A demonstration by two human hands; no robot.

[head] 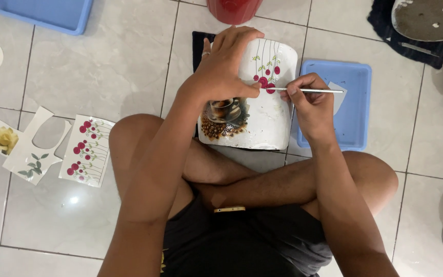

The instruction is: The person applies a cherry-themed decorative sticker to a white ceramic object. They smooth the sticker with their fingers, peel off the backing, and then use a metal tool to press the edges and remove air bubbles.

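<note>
A white pot [268,120] lies on its side on the tiled floor in front of my crossed legs. It carries a coffee-cup picture and a red-flower decal [265,72]. My left hand [226,64] presses down on the pot's upper left side, fingers by the flowers. My right hand [308,102] pinches a thin white brush [316,91], its tip touching the red flowers.
A blue tray [357,110] with a paper scrap sits right of the pot. Cut paper decal sheets [87,150] lie on the floor at left. A second blue tray [47,14] is at top left, a red pot [233,10] at top centre, a dark cloth [411,43] top right.
</note>
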